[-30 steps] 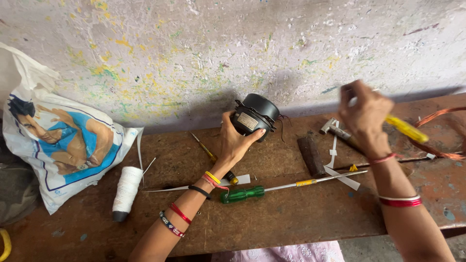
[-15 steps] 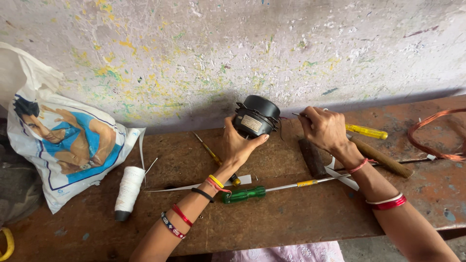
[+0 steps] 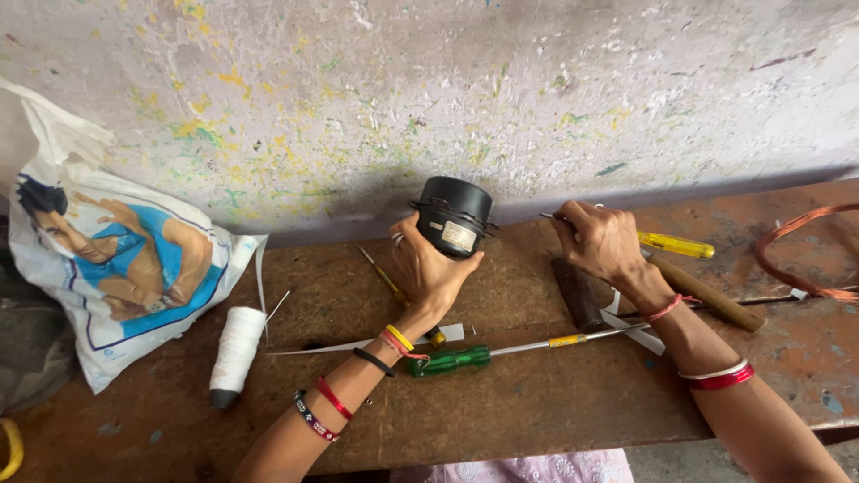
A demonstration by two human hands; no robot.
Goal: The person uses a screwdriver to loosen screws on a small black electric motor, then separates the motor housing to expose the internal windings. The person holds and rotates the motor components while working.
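Left hand (image 3: 429, 268) raised, fingers cupped in a grip, right hand (image 3: 601, 241) fisted, knuckles up

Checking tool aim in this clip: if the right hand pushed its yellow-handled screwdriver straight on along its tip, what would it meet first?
Probably the black motor held in the left hand. The right hand points the yellow-handled screwdriver leftward at it, though depth is unclear.

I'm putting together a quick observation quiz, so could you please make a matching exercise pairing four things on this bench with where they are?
Things:
1. black motor
2. yellow-handled screwdriver
3. green-handled screwdriver
4. white thread spool

Places:
A. lying on the wooden bench near the left wrist
B. gripped in the right hand
C. on the bench beside the printed bag
D. held up in the left hand

Pairs: 1-D, 2-B, 3-A, 4-C
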